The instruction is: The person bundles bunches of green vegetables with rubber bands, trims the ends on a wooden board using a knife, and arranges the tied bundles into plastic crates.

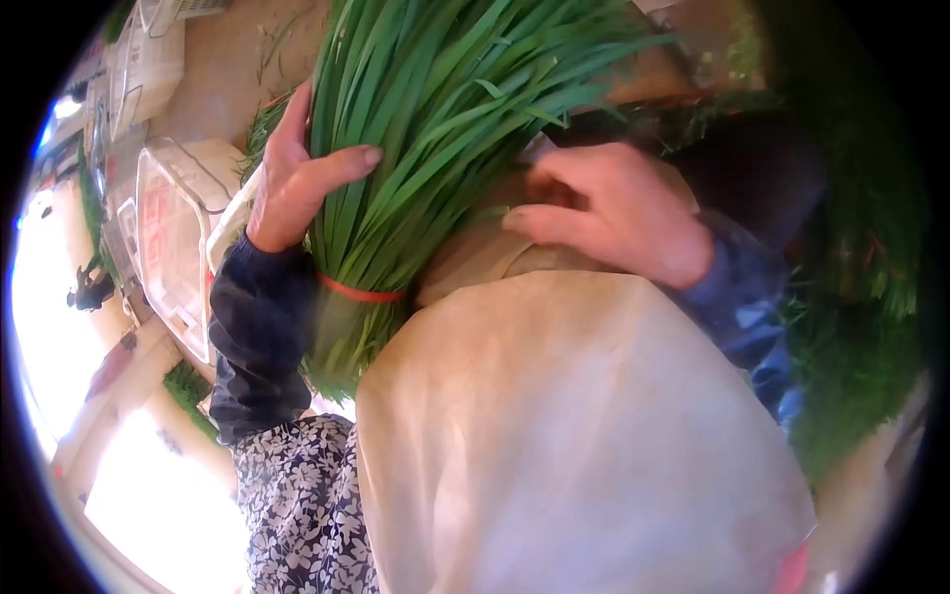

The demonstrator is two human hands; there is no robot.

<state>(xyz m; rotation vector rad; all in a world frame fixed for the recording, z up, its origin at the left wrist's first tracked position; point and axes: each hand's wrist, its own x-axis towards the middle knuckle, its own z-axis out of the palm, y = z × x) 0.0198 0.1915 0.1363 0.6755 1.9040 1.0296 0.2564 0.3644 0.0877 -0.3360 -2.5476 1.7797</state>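
Across the upper middle of the frame, a bundle of long green leaves (426, 129) is leaning up and to the right, its tips fanning out and running past the top edge. Its long axis is rising from the cut-looking stems at lower left, where a red band (361, 294) is cinching it near the base. The left hand (307, 188) is gripping it above that band from the left side, thumb lying across the front and fingers reaching behind. From where I'm standing, this is the nearer hand, the one bearing the bundle.

The right hand (614, 208) is hovering to the right, with the bundle lying to its left; its fingers are curling loosely and its thumb is pointing toward the stems. It is blurring, so I cannot tell whether it is pinching anything or brushing the leaves.

Between that hand and the banded stems, a wedge of tan cloth is showing, leaving room sideways. Below, the pale apron (584, 426) is bulging up beside the stem ends. Room is tightening on the left, where a white crate (183, 238) is standing behind the wrist, and dark greenery (851, 376) is filling the right edge.
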